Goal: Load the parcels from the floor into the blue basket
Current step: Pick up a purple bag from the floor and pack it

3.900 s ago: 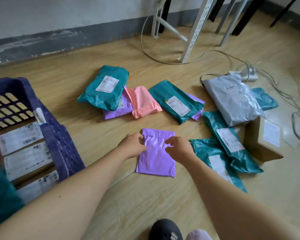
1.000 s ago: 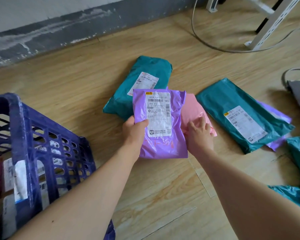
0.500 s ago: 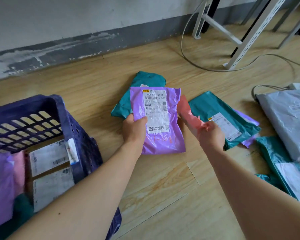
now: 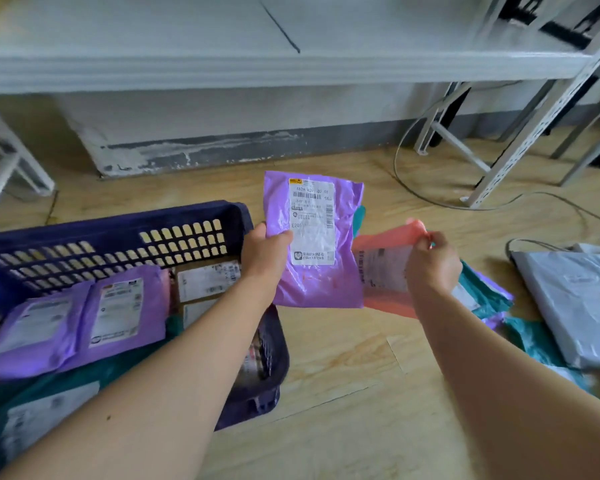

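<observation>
Left hand (image 4: pixel 265 252) fingers grip the purple parcel (image 4: pixel 314 244); right hand (image 4: pixel 432 263) fingers pinch the pink parcel (image 4: pixel 383 271).

Both bare forearms extend forward. The left hand (image 4: pixel 265 252) grips the purple parcel (image 4: pixel 323 271), thumb in front. Beside it, the right hand (image 4: pixel 432 265) pinches the pink parcel (image 4: pixel 381 271) at its upper edge.

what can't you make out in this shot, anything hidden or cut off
Head view, pink parcel: label blurred, partly behind the right hand.
Head view, blue basket: lower parcels hidden under purple parcels and the left forearm.
Head view, grey parcel: cut off by the right edge.
Head view, teal parcels: mostly behind the right forearm.
</observation>
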`<state>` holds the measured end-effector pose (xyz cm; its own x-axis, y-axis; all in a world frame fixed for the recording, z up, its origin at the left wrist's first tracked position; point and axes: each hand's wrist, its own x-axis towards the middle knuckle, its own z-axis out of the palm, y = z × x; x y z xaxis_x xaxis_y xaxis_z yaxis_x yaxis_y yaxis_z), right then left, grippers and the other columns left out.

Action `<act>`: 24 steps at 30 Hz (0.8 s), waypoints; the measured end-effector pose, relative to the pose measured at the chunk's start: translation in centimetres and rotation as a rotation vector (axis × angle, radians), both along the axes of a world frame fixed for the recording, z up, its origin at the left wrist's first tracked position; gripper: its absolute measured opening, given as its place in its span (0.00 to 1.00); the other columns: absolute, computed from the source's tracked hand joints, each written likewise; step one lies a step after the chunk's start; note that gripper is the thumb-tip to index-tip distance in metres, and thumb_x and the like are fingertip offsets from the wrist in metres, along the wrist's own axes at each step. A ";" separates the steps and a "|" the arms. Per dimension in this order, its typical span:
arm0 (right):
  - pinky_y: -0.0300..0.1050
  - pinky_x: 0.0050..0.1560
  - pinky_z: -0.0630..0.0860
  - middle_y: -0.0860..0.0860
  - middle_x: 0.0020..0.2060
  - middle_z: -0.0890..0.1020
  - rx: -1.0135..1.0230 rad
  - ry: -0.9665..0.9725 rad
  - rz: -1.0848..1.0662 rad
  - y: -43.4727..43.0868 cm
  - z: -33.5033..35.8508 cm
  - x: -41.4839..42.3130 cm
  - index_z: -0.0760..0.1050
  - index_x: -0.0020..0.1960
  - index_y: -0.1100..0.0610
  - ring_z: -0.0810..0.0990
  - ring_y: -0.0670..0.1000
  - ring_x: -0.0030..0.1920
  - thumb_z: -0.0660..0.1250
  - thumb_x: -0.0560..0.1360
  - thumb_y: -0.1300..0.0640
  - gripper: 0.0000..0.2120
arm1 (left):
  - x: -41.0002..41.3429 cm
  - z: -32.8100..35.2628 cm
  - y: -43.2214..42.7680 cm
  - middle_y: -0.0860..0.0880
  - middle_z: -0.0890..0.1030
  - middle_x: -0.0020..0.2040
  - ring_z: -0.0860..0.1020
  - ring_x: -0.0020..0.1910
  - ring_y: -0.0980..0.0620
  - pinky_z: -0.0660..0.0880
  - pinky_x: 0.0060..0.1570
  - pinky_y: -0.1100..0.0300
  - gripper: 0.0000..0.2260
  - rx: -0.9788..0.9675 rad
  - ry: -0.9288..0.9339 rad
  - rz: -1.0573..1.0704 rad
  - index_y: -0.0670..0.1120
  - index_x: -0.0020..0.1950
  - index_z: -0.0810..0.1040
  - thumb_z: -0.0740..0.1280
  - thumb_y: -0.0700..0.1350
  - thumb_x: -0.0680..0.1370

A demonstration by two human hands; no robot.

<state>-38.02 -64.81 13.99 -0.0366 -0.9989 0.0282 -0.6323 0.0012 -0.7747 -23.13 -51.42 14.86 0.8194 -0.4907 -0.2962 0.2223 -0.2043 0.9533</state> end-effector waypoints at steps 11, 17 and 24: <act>0.43 0.45 0.64 0.59 0.51 0.80 -0.143 -0.270 0.056 8.8 7.8 3.5 0.75 0.55 0.60 0.76 0.59 0.52 0.55 0.79 0.57 0.12 | 2.9 4.6 9.7 0.46 0.75 0.48 0.72 0.46 0.48 0.66 0.35 0.62 0.10 0.035 -0.083 0.183 0.41 0.57 0.76 0.64 0.39 0.77; 0.44 0.38 0.74 0.44 0.36 0.73 0.119 -0.543 0.027 12.3 9.5 6.1 0.71 0.58 0.53 0.77 0.50 0.40 0.54 0.79 0.58 0.11 | 5.3 4.8 13.6 0.42 0.75 0.50 0.70 0.46 0.48 0.64 0.39 0.59 0.06 0.162 -0.124 0.166 0.39 0.52 0.75 0.65 0.39 0.76; 0.44 0.48 0.73 0.54 0.49 0.81 0.321 -0.531 0.152 15.6 7.4 11.8 0.74 0.59 0.58 0.76 0.54 0.46 0.56 0.74 0.62 0.16 | 9.9 4.4 18.7 0.45 0.74 0.45 0.70 0.45 0.48 0.62 0.34 0.60 0.02 0.269 -0.123 0.165 0.42 0.47 0.73 0.65 0.39 0.76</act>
<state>-26.17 -49.20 21.41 0.1791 -0.9499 -0.2560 -0.1739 0.2255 -0.9586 -13.23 -32.69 19.30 0.9189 -0.2664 -0.2909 0.1596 -0.4233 0.8918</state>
